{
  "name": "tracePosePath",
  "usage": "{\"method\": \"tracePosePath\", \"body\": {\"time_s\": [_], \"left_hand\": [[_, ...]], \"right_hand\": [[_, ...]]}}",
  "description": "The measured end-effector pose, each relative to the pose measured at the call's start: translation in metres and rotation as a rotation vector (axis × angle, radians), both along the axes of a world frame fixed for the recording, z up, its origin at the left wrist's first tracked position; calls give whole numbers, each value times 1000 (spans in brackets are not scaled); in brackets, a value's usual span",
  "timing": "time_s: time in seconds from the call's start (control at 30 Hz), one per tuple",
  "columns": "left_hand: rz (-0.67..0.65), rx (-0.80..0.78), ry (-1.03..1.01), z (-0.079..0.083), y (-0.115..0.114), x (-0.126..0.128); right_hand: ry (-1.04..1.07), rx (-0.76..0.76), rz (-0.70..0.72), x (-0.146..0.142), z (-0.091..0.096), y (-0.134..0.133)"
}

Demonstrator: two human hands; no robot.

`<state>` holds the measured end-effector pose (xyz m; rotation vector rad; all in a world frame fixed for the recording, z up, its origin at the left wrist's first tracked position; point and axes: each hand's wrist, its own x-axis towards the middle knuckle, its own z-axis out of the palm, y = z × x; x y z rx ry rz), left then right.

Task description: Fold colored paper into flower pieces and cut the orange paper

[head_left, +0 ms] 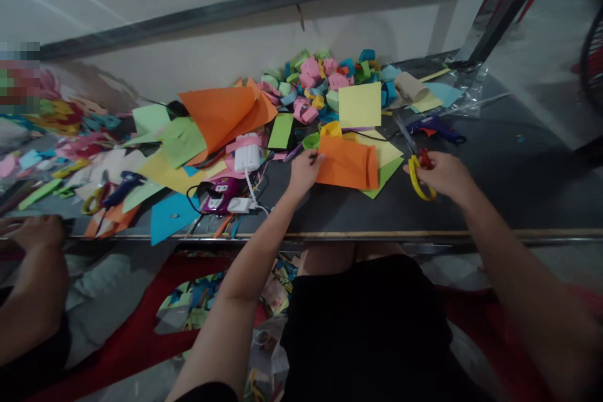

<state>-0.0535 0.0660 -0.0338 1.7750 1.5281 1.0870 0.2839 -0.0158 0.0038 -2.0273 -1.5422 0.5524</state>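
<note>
My left hand [305, 171] pinches the left edge of a folded orange sheet [346, 163] above the dark table. In my right hand [445, 174] is a pair of scissors [419, 179] with yellow and red handles; its blades point up and away, apart from the orange sheet. Under and behind that sheet lie a green sheet [387, 177] and pale yellow paper [384, 147]. A blue glue gun [436, 128] rests just beyond the scissors. Behind my left hand are small yellow and green pieces, partly covered by the orange sheet.
A heap of small coloured pieces [311, 75] lies along the back. Large orange sheets [221, 110], a purple power strip [221, 193] and a white charger [247, 156] are on the left. Further left, a co-worker's hand [35, 232] is near another glue gun [123, 188].
</note>
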Motion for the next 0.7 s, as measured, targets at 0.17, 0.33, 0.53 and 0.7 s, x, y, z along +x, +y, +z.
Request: {"method": "tracePosePath", "body": {"time_s": [0.17, 0.33, 0.53, 0.7], "left_hand": [[71, -57, -6, -9, -4, -21], [40, -94, -414, -12, 2, -28], [97, -62, -786, -10, 10, -23], [98, -39, -963, -13, 9, -22]], "right_hand": [[-402, -258, 77, 54, 14, -15], [-601, -31, 66, 31, 44, 23], [-321, 119, 43, -54, 56, 151], [-181, -17, -144, -70, 41, 213]]}}
